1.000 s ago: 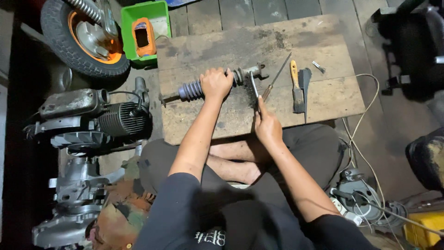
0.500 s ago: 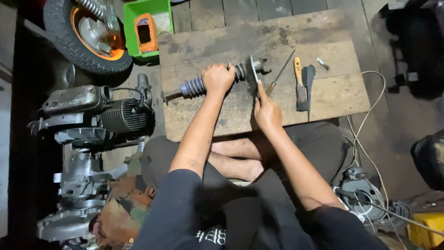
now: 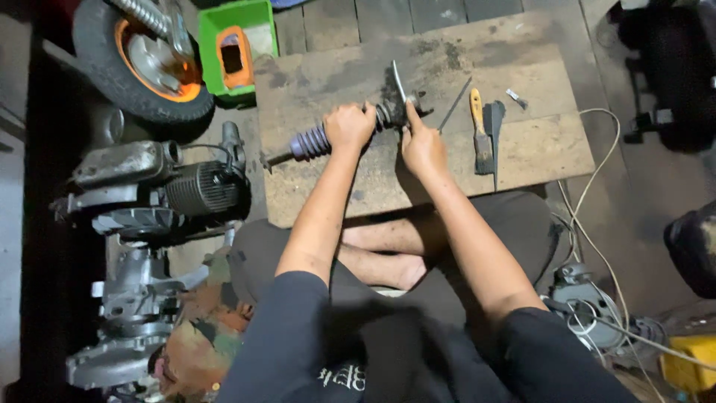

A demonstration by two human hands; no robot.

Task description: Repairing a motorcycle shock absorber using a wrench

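My left hand grips a drive shaft with a ribbed rubber boot, lying across a worn wooden board. My right hand holds a thin flat metal blade against the shaft's right end, its tip pointing away from me. A long thin rod, a yellow-handled scraper and a dark flat tool lie on the board to the right.
A small engine and engine casings stand at the left. A wheel with an orange hub and a green tray sit at the back left. Cables and a motor part lie at the right.
My right hand has moved up to the shaft's right end and now holds the blade upright against it. The left hand keeps its grip on the shaft.
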